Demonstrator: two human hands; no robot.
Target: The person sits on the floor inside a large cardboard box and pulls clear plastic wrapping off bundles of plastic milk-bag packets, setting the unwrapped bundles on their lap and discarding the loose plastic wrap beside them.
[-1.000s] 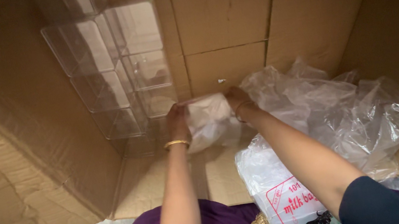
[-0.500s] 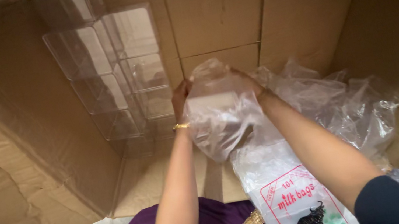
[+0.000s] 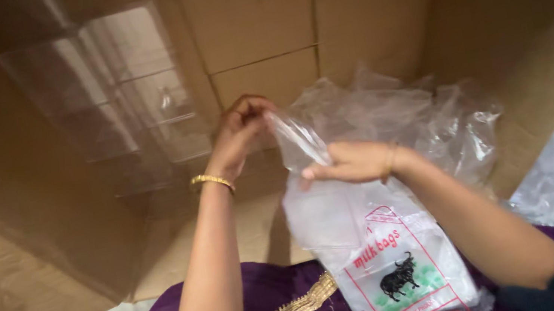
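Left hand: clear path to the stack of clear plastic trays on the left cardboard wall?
Probably yes: the left hand pinches the clear plastic bag beside the clear plastic trays, nothing between, but it must release first.

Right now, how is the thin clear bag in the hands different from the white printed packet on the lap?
The thin clear plastic bag is see-through and plain; the white printed plastic packet is cloudy white with red lettering and a black animal picture. The clear bag is pinched by the left hand and right hand; the packet rests on purple cloth. Both are soft plastic.
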